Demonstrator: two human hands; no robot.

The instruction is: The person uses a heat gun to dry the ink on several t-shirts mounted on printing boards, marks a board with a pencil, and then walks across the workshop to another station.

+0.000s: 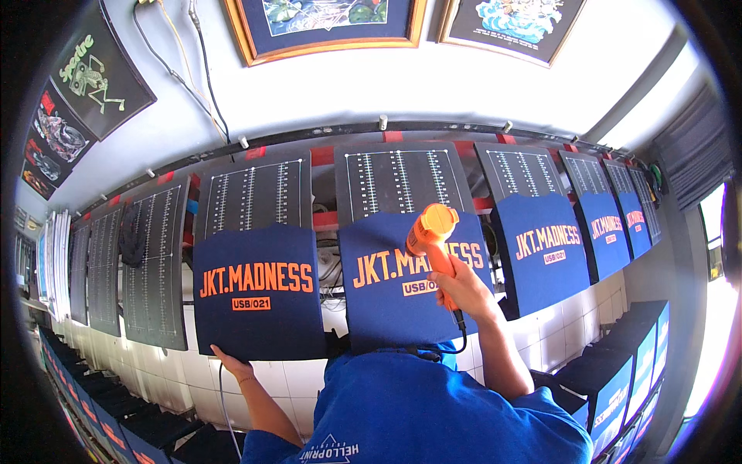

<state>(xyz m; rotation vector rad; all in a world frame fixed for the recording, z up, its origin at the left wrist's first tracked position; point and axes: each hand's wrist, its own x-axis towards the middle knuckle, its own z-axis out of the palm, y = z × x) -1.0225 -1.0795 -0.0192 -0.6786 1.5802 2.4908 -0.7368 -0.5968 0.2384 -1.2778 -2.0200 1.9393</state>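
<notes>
Orange dryer [433, 234] is up over the mid cloth [390, 321], covering pt of its orange print; can't tell how close. R hand [469, 291] is wrapped round its handle; blk cord [465, 339] runs down from the grip. L hand [234, 365] is at the btm edge of the L cloth [259, 331], nr its L corner, fingers at the edge; can't tell if pinching or just touching. Both cloths navy, each on a dk board w/ white ruled marks, e.g. mid board [402, 174]. More navy cloths [541, 288] to R; bare boards [154, 286] to L. Pics [332, 50] on wall behind.
</notes>
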